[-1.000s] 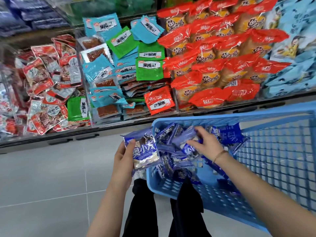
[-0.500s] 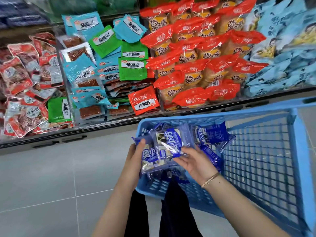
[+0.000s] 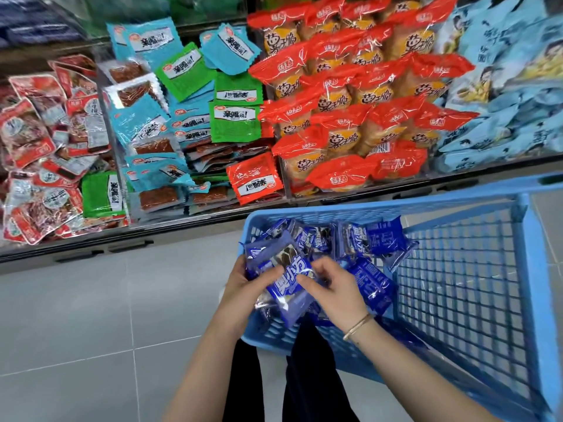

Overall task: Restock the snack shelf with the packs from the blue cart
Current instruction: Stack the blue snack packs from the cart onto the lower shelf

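Observation:
The blue cart (image 3: 536,269) stands in front of me at the lower right, with several dark blue snack packs (image 3: 373,239) heaped at its near left corner. My left hand (image 3: 243,287) grips a small stack of blue packs (image 3: 286,284) over that corner, thumb on top. My right hand (image 3: 335,287) pinches the top pack of the same stack from the right side. The snack shelf (image 3: 274,205) runs across the upper half of the view, beyond the cart.
The shelf holds red-and-white packs (image 3: 36,166) at left, teal and green packs (image 3: 170,117) in the middle, red-topped packs (image 3: 359,95) and light blue bags (image 3: 511,86) at right. Grey tiled floor (image 3: 91,330) lies to the left of the cart. My dark trouser legs (image 3: 304,385) are below.
My right hand lifted another blue pack out of the cart and brought it onto the stack in my left hand. The view shifted right along the shelf.

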